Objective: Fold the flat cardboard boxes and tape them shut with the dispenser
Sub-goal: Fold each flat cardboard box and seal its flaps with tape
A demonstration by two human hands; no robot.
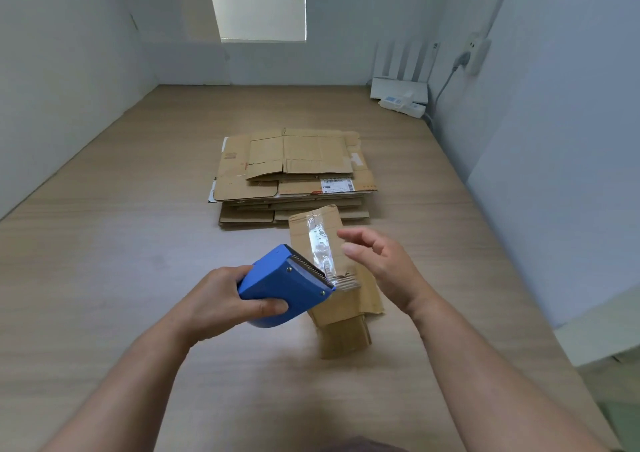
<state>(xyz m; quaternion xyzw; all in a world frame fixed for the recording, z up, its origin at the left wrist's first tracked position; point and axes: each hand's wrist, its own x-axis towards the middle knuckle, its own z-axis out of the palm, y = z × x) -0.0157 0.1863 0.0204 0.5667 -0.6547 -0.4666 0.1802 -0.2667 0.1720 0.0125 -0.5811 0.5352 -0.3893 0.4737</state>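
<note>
Leftmost, the left hand (pixel 221 299) grips the blue tape dispenser (pixel 284 285). Its thumb lies pressed along the near side of the body, and the other fingers curl round the far side, mostly hidden. Just right of those fingertips, the dispenser's toothed blade (pixel 308 268) meets a strip of clear tape (pixel 320 243) that runs up the face of a small folded cardboard box (pixel 349 309). The box stands tilted between the 2 hands, its lower end down at the wooden table (pixel 104 243); whether it rests there cannot be told. On its right, the right hand (pixel 377 264) holds nothing. Its fingers are loosely spread and slightly bent, with the tips just beside the box's right edge; I cannot tell if they touch it. Beyond the fingertips of both hands, farther up the table, lies the stack of flat cardboard boxes (pixel 294 174), 1 bearing a white label (pixel 337 185). Well right of the right hand's fingers, in the far corner, sit a white router (pixel 398 88) and a power strip (pixel 403 105).
</note>
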